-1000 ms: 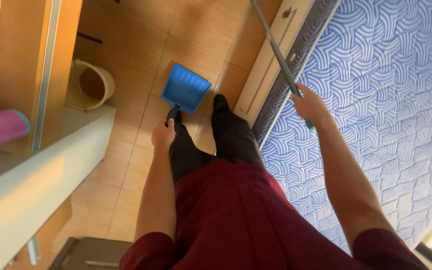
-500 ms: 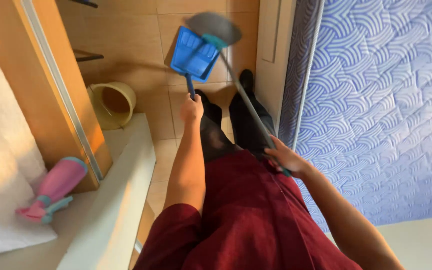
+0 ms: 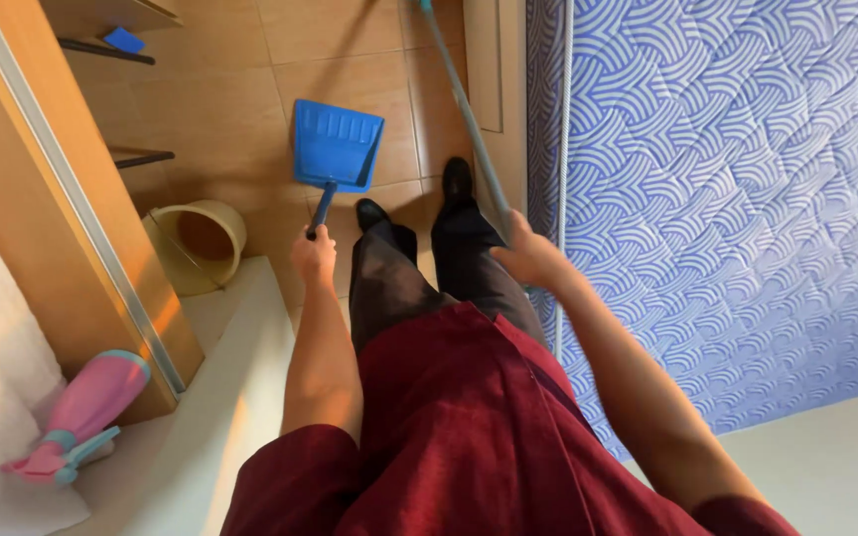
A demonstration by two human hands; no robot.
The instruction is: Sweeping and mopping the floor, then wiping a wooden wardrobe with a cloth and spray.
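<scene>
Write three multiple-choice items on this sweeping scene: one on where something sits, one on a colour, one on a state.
1. Where is the beige bucket?
A. On the mattress
B. On the tiled floor beside the wooden cabinet
C. In the right hand

2. What colour is the dustpan?
A. Blue
B. Red
C. Yellow

3. What is the left hand doing?
A. Hanging empty
B. Resting on the bucket rim
C. Gripping the dustpan's handle

Answers:
1 B: the bucket stands on the tiled floor, close against the wooden cabinet.
2 A: its pan and handle are both blue.
3 C: the fingers close round the end of the handle, the pan lying on the floor ahead of the shoes, while the right hand holds the broom handle.
</scene>
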